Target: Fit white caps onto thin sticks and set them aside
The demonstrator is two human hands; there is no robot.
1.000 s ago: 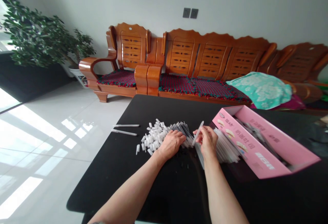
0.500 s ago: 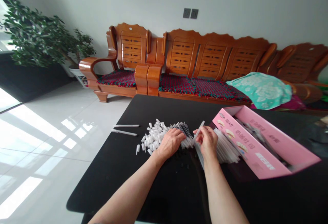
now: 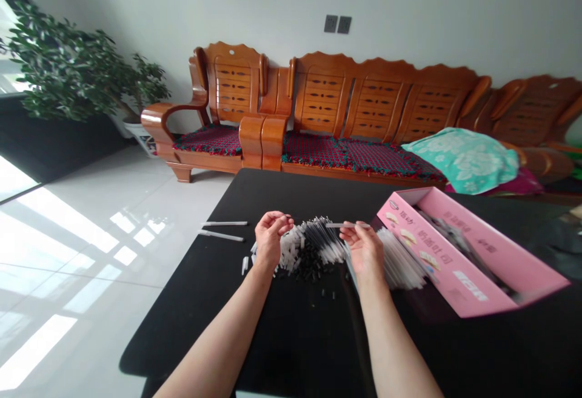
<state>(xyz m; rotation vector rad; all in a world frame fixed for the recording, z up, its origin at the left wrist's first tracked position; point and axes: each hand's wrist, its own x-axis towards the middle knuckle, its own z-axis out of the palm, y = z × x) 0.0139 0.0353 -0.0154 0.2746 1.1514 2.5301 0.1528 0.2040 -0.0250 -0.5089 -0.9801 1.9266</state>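
Note:
My right hand (image 3: 361, 243) pinches a translucent white pen barrel (image 3: 341, 225), which points level toward the left. My left hand (image 3: 274, 228) is raised over the white pile, thumb and fingertips pressed together on a small dark piece too tiny to make out. Below and between the hands lie white pen caps (image 3: 291, 246), a heap of small black plugs (image 3: 309, 261) and a bundle of pen refills (image 3: 322, 231) with metal tips. More pen barrels (image 3: 402, 261) are stacked beside my right hand. Two white pens (image 3: 225, 223) lie apart at the left.
A pink cardboard box (image 3: 450, 264) stands right of the barrels, with dark contents inside. All this is on a black table (image 3: 195, 313). Wooden seats (image 3: 322, 94) line the wall behind, and a potted plant (image 3: 82, 64) stands at the far left.
My left hand has lifted off the heap and moved left, uncovering the black plugs. The barrel in my right hand has turned from steeply tilted to level.

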